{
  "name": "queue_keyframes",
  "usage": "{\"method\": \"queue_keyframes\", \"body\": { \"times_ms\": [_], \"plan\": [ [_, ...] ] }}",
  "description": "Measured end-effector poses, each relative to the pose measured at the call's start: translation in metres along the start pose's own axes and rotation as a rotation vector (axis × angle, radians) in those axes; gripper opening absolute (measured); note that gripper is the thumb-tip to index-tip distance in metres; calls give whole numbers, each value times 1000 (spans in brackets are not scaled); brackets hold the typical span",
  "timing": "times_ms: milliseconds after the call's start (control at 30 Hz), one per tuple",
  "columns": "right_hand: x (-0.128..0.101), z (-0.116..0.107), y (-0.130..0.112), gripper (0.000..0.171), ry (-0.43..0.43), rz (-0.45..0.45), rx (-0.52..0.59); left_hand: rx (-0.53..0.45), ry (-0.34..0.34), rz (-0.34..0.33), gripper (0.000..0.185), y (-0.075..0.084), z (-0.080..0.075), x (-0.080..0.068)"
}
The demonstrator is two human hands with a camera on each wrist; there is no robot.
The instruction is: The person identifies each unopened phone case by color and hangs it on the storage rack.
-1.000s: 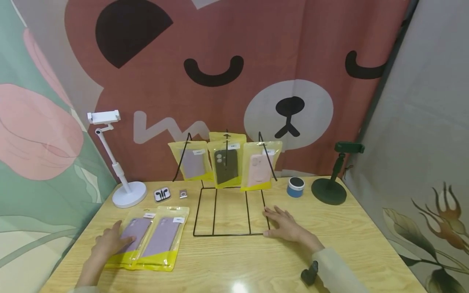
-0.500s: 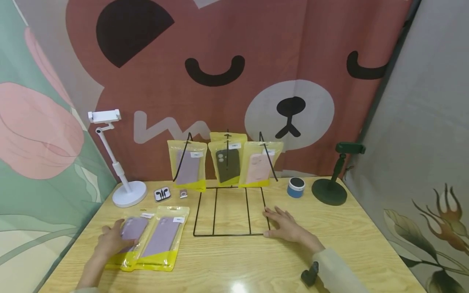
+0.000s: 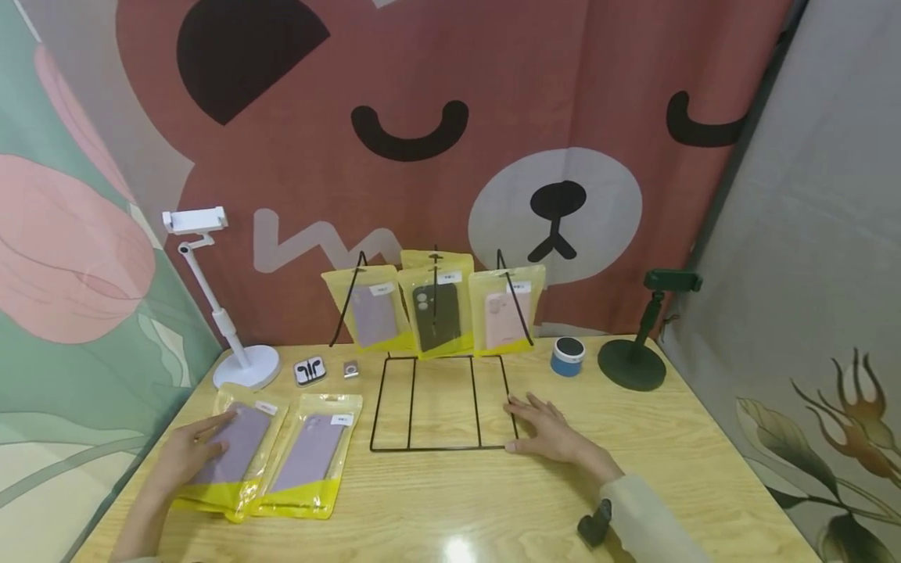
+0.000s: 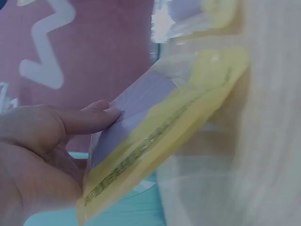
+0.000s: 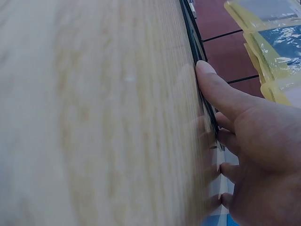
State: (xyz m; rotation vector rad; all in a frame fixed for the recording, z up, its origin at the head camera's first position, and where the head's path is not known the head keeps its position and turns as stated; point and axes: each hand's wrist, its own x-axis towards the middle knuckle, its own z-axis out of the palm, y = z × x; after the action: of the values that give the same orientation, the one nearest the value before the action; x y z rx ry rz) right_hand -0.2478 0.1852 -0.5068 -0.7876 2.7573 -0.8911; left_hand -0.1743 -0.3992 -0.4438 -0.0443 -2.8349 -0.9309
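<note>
With thumb in front and fingers behind, my left hand (image 3: 179,457) pinches the left edge of a clear and yellow pouch (image 4: 136,136) containing a purple phone case (image 3: 239,442). One side of that pouch is tilted up off the table. Beside it lies a second pouched purple phone case (image 3: 310,452). My right hand (image 3: 552,436) rests by the right side of a black wire display rack (image 3: 443,450), its thumb touching the base wire and fingers fairly straight. Pouched cases hang on the rack's hooks: purple (image 3: 375,317), dark (image 3: 438,320) and pink (image 3: 508,322), with another pouch behind the dark one.
At the back left stand a white phone stand (image 3: 246,366), boxed earphones (image 3: 310,371) and a small square player (image 3: 350,369). A blue and white round speaker (image 3: 567,358) and a dark green phone stand (image 3: 632,364) stand at the back right.
My left hand has taken hold of the left pouch and shifted it leftward, away from the other one. The hanging pouches sway a little. My right hand stays in place.
</note>
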Motion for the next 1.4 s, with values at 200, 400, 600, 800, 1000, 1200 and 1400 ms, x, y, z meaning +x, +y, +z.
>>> {"method": "queue_keyframes", "body": {
  "times_ms": [200, 400, 600, 800, 1000, 1200, 1400],
  "plan": [
    [0, 0, 0, 73, 3, 0, 3, -132, -20, -118, 46, 11, -27, -3],
    [-1, -1, 1, 73, -3, 6, 3, -163, 95, -168, 46, 29, -51, -15],
    [0, -1, 1, 74, 1, 4, 5, -444, 212, -130, 50, 63, -61, -33],
    [0, -1, 2, 74, 4, -3, 3, -913, 201, 126, 47, 100, -48, -42],
    [0, -1, 2, 74, -2, -4, -11, -859, 87, 276, 42, 122, -28, -44],
    [0, -2, 1, 74, 9, -10, -7, -728, -1, 365, 39, 131, -12, -41],
    [0, -1, 0, 75, 3, -13, -12, -612, -14, 342, 38, 133, -3, -36]
  ]
}}
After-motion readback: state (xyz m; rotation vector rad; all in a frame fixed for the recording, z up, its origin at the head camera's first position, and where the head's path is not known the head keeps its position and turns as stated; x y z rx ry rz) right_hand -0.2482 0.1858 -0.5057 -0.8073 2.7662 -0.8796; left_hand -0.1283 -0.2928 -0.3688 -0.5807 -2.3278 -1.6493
